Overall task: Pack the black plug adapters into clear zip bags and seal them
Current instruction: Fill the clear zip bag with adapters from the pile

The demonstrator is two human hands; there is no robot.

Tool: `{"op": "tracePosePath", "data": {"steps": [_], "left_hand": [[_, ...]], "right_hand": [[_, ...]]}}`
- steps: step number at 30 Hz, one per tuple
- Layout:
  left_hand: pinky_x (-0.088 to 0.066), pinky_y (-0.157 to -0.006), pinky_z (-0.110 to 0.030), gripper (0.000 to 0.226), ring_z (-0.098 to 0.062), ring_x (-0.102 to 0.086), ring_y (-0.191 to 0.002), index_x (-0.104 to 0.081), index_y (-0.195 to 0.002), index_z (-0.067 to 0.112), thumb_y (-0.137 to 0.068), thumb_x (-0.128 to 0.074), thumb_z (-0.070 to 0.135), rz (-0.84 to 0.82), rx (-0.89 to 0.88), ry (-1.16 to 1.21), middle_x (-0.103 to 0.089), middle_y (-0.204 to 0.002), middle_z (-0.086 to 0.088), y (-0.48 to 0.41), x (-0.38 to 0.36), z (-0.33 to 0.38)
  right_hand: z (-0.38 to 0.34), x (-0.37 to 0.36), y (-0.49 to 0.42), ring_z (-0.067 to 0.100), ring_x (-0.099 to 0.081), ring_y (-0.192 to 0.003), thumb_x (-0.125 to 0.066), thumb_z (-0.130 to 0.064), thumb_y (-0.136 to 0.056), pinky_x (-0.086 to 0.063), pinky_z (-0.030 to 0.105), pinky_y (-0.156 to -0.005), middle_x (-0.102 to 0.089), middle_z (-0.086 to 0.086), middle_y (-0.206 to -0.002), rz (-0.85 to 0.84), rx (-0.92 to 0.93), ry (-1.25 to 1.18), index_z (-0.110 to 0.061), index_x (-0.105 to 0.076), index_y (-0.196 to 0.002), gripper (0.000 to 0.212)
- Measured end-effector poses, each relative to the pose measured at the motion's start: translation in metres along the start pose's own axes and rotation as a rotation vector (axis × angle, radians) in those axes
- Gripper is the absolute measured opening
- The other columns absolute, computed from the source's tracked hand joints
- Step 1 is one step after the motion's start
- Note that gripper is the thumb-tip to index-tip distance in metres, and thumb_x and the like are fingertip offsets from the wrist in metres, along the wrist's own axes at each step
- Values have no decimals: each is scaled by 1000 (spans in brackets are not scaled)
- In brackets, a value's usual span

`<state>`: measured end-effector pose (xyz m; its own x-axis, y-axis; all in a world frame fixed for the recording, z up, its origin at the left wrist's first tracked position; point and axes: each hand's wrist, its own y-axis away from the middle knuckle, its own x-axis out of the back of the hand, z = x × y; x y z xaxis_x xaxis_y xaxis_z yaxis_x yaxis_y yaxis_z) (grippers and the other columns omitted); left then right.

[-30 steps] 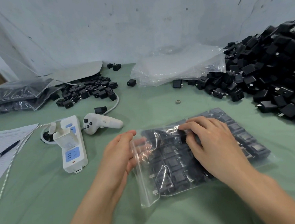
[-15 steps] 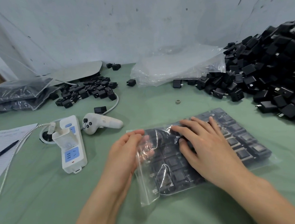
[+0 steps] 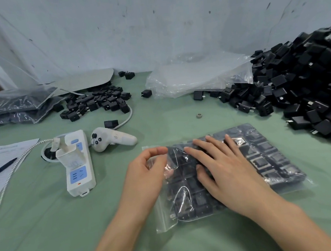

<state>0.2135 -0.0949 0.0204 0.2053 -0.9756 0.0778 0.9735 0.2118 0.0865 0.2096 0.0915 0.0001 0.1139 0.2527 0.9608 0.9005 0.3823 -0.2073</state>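
Observation:
A clear zip bag (image 3: 267, 156) filled with black plug adapters in flat rows lies on the green cloth in front of me. Its mouth points left. My left hand (image 3: 147, 175) pinches the upper left corner of the bag's mouth, thumb on top. My right hand (image 3: 222, 168) lies flat on the bag with fingers spread, pressing the adapters down. A big heap of loose black adapters (image 3: 305, 85) fills the right side. A smaller pile (image 3: 96, 103) sits at the back left.
Filled bags (image 3: 13, 106) lie at the far left. A stack of empty clear bags (image 3: 198, 76) rests at the back. A white power strip (image 3: 78, 163), a white controller (image 3: 111, 139), a paper sheet with a pen (image 3: 0, 169) and a small ring (image 3: 199, 115) lie on the cloth.
My right hand slid up and flattened over the bag, fingers spreading. My left hand moved right and up along the bag's mouth to its top corner.

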Motion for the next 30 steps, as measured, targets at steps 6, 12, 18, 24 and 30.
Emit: {"op": "tracePosePath", "data": {"steps": [6,12,18,24,30], "left_hand": [[-62,-67,-32,17,-25,-75,-84,-72,-94,12,-93,-56,5,-21,121,237,-76,-93,-14,-6,10,4],[-62,-68,-32,21,-30,-75,-91,-60,-112,0,-100,-43,2,-41,226,412,-74,-96,-24,-13,22,5],[-63,-63,-30,20,-26,-76,-74,-57,-112,1,-101,-40,3,8,227,447,-75,-86,-22,-15,36,9],[-62,-66,-34,21,-32,-74,-90,-56,-119,5,-100,-49,10,-109,252,477,-73,-103,-26,-9,26,8],[-62,-65,-35,23,-37,-72,-97,-59,-120,11,-98,-54,11,-125,214,390,-74,-107,-15,-8,15,6]], "right_hand": [[1,0,0,19,-23,-151,-25,-42,-102,-6,48,-126,-38,-8,-157,27,4,-49,-35,-36,-153,53],[4,6,1,13,-22,-151,-29,-41,-103,-9,43,-126,-37,-11,-157,125,-24,-200,-35,-39,-150,49],[32,23,2,16,-44,-134,-41,-27,-98,-30,43,-119,-53,-6,-144,348,-252,-276,-25,-50,-144,47],[71,33,15,6,-36,-135,-48,-27,-92,-24,24,-111,-46,-22,-139,76,-246,-302,-37,-45,-145,54],[75,28,9,2,-32,-138,-47,-39,-94,-25,30,-118,-43,-23,-143,-4,-200,-275,-41,-35,-150,58]]}}
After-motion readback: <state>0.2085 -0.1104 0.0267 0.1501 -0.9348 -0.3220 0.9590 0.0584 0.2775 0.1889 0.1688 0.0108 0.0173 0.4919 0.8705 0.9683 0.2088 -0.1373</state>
